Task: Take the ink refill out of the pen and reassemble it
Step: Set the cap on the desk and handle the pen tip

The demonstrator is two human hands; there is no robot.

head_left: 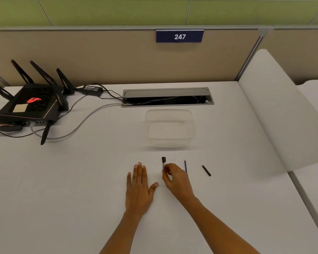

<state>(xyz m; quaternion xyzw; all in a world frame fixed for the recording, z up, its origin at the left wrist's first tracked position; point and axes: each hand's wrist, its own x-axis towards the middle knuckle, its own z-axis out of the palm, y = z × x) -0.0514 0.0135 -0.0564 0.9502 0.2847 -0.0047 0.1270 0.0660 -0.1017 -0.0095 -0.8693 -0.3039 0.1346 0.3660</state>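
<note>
Right hand (pixel 174 177) pinches pen barrel (pixel 163 163) on table (pixel 81 180), left hand (pixel 139 187) flat, holding nothing; ink refill (pixel 185 166) and black end piece (pixel 206 170) lie apart rightward, so a careless sweep could roll them off.

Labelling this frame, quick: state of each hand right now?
Left hand: open, flat on the desk, holding nothing.
Right hand: closed, fingertips pinching the pen barrel.

The right hand (pixel 174 177) is pinching the pen barrel (pixel 163 163) just left of the blue refill (pixel 185 166); the left hand (pixel 139 187) is lying flat farther left of it.
</note>
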